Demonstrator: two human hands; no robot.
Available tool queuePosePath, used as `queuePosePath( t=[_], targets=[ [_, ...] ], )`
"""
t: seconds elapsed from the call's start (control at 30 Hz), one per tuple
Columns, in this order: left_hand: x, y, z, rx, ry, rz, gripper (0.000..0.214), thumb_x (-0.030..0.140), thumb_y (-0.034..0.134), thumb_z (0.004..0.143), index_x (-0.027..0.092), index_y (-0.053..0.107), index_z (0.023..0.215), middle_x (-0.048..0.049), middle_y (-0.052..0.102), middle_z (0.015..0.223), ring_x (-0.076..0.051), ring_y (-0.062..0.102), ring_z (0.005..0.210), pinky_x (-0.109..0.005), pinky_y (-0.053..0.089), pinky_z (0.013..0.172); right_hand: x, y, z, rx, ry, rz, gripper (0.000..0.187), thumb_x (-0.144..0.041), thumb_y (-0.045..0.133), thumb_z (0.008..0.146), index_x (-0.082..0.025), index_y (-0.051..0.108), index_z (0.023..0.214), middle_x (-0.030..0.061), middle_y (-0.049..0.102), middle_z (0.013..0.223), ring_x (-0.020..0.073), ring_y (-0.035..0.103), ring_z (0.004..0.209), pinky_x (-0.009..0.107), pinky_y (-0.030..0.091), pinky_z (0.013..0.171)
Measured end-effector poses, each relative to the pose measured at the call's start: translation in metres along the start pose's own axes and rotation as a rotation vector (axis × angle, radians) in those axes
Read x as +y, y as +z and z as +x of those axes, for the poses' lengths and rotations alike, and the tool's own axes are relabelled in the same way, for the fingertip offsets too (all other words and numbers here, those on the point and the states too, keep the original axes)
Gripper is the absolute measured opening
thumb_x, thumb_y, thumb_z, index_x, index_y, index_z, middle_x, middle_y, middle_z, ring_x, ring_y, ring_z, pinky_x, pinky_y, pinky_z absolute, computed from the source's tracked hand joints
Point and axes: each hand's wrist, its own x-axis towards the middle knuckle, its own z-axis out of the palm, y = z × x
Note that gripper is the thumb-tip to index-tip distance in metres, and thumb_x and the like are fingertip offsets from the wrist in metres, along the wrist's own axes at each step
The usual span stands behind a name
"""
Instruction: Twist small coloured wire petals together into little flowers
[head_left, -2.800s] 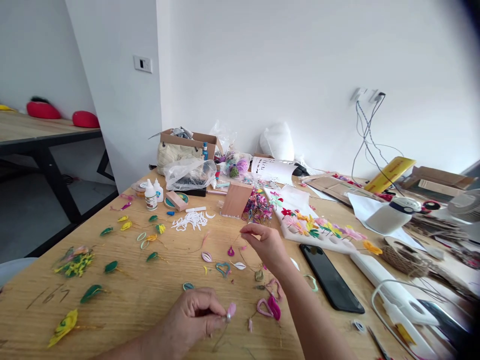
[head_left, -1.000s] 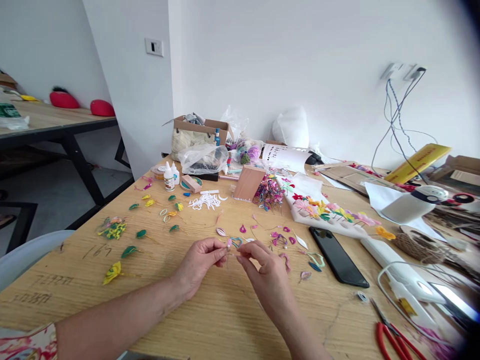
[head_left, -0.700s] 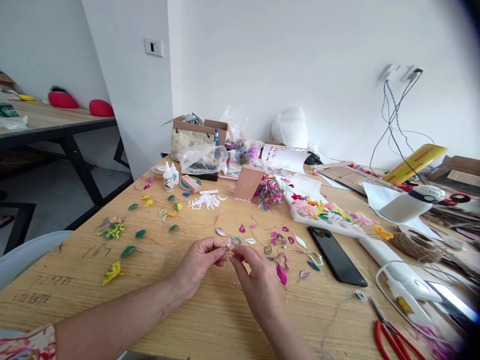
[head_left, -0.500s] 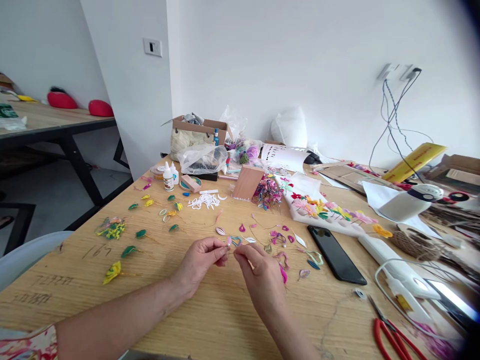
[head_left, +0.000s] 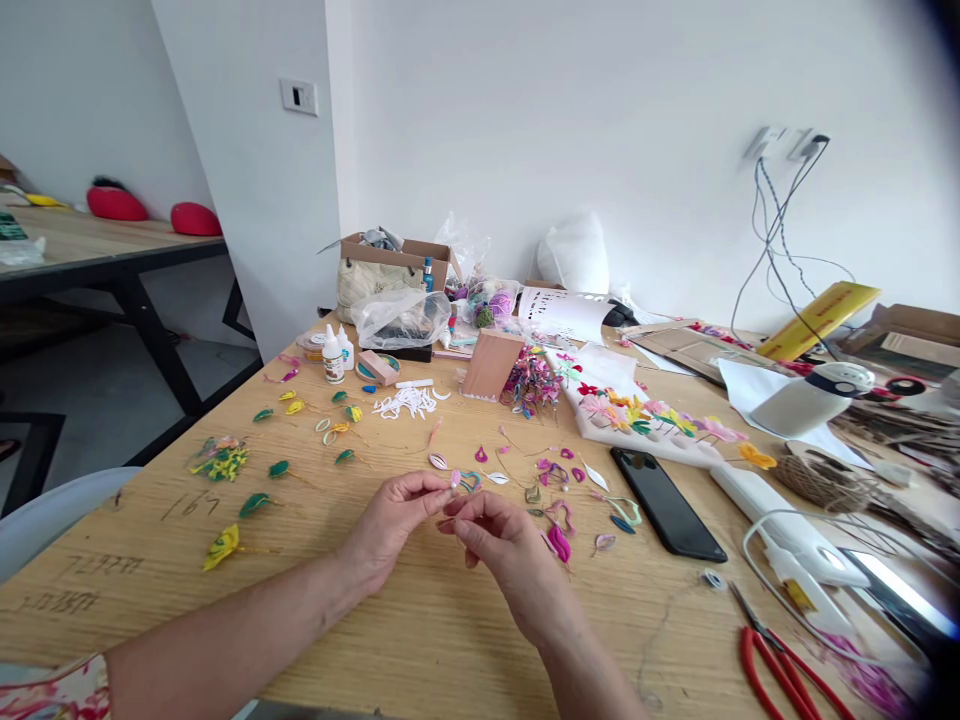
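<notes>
While left hand (head_left: 394, 515) grip pinches pink petal (head_left: 454, 478) (tiny, pale) | right hand (head_left: 499, 535) grip narrow, just below.

Bare table (head_left: 420, 650) is lying open between its near edge and the left hand (head_left: 390, 518) and right hand (head_left: 501, 545). Loose petals (head_left: 556, 510) are crowding the wood just beyond them. A black phone (head_left: 666, 489) and red pliers (head_left: 780, 672) are blocking the right.
</notes>
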Motion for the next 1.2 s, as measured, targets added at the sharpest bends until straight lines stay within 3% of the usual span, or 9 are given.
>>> queuePosePath(
  t=[0.1, 0.2, 0.47, 0.63, 0.83, 1.2],
  targets=[
    [-0.001, -0.002, 0.001, -0.003, -0.056, -0.103, 0.010, 0.023, 0.062, 0.070, 0.013, 0.064, 0.069, -0.0005, 0.057, 0.063, -0.012, 0.048, 0.065, -0.025, 0.036, 0.067, 0.000, 0.000, -0.001, -0.003, 0.004, -0.137, 0.009, -0.024, 0.052, 0.069, -0.017, 0.049, 0.064, -0.0019, 0.052, 0.057, 0.0107, 0.046, 0.051, 0.020, 0.033, 0.045],
    [-0.002, -0.003, 0.002, -0.019, -0.091, -0.180, 0.009, 0.022, 0.064, 0.070, 0.014, 0.064, 0.071, -0.0010, 0.059, 0.065, -0.012, 0.049, 0.065, -0.025, 0.036, 0.067, 0.000, -0.003, -0.003, 0.019, -0.088, -0.349, 0.008, -0.017, 0.049, 0.070, -0.017, 0.051, 0.062, -0.0046, 0.044, 0.051, 0.0095, 0.040, 0.048, 0.020, 0.030, 0.046],
    [0.001, 0.000, 0.001, -0.027, -0.085, -0.061, 0.012, 0.024, 0.065, 0.067, 0.013, 0.063, 0.063, 0.0015, 0.053, 0.057, -0.010, 0.045, 0.058, -0.022, 0.033, 0.059, -0.012, -0.012, -0.006, 0.144, -0.449, -0.927, 0.020, -0.011, 0.046, 0.078, -0.018, 0.056, 0.063, 0.0002, 0.054, 0.063, 0.0116, 0.050, 0.057, 0.020, 0.035, 0.053],
    [0.002, 0.002, 0.001, -0.037, -0.084, 0.035, 0.012, 0.024, 0.063, 0.068, 0.013, 0.064, 0.063, 0.0016, 0.053, 0.056, -0.011, 0.045, 0.058, -0.023, 0.034, 0.059, -0.011, -0.015, -0.007, 0.065, -0.556, -1.196, 0.020, -0.014, 0.042, 0.084, -0.018, 0.057, 0.071, 0.0032, 0.053, 0.070, 0.0144, 0.051, 0.065, 0.022, 0.037, 0.057],
    [-0.001, 0.003, 0.000, -0.056, -0.083, 0.070, 0.015, 0.028, 0.065, 0.066, 0.014, 0.069, 0.069, -0.0019, 0.061, 0.065, -0.014, 0.050, 0.065, -0.026, 0.037, 0.065, -0.006, -0.016, -0.004, 0.005, -0.619, -1.221, 0.017, -0.017, 0.041, 0.086, -0.018, 0.057, 0.079, 0.0042, 0.055, 0.073, 0.0156, 0.050, 0.070, 0.024, 0.039, 0.060],
    [0.002, 0.002, -0.002, -0.089, -0.136, 0.006, 0.016, 0.028, 0.065, 0.067, 0.013, 0.068, 0.069, -0.0015, 0.060, 0.060, -0.013, 0.051, 0.059, -0.025, 0.037, 0.061, 0.001, -0.013, 0.002, 0.111, -0.644, -1.146, 0.021, -0.016, 0.041, 0.085, -0.018, 0.055, 0.071, 0.0032, 0.054, 0.068, 0.0148, 0.050, 0.065, 0.023, 0.039, 0.057]
  ],
)
